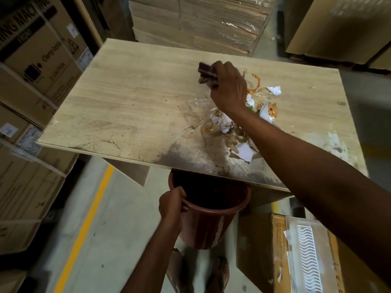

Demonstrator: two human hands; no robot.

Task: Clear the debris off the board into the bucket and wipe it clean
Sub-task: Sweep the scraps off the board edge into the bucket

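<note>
Our right hand (229,87) is curled tight round a dark purple cloth (206,74). The cloth is bunched in the fingers and sits low over the board (137,102), right of its centre toward the far side; we can't confirm contact with the surface. Our left hand (172,201) has its fingers hooked over the left rim of the reddish-brown bucket (213,216) in a firm grip. The bucket hangs just under the board's near edge, mouth up, with its far rim hidden beneath the board. The debris (224,123) is on the board's right half: crumpled white paper, clear film and orange-brown tape scraps. It runs from just beside the cloth down toward the near edge, partly under our right forearm. The board's near edge above the bucket has a dark smeared patch (190,157). Left of the board are stacked printed cartons (36,60). Behind it is a film-wrapped stack of flat cardboard (201,22). Below the board on the near left, a yellow floor line (84,225) runs along the floor. On the near right is a taped carton (296,250). Sandalled feet (220,269) are under the bucket.
</note>
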